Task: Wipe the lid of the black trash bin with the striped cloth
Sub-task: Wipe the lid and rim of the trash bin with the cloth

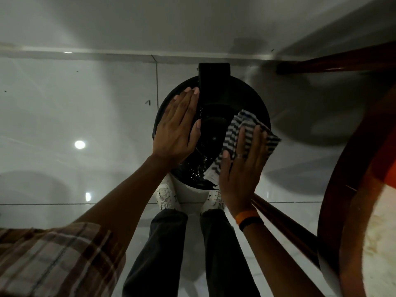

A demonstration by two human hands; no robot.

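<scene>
You stand over the black trash bin (211, 133), which sits on the glossy tiled floor (85, 116) close to the wall, with your white sneakers (166, 196) at its near edge. Your right hand (241, 168) lies flat, fingers spread, pressing the striped cloth (240, 129) onto the right side of the lid (214, 108); it is not clenched round the fabric but pins it under the palm and fingers. Your left hand (177, 129) is open too, fingers together, resting flat on the lid's left side and holding nothing, as if to steady the bin.

By my judgement the wiping is under way but not finished. Pale specks, droplets or dust, which I cannot tell, show on the lid's centre and near edge, between your hands, so that part looks left to do. The strip under the cloth is hidden, and the far part near the raised hinge block (214, 80) is too dark to judge.

No brand, label or writing can be read on the bin, the cloth, the sneakers or the orange wristband (246, 215). A wooden table (347, 189) stands just to your right.
</scene>
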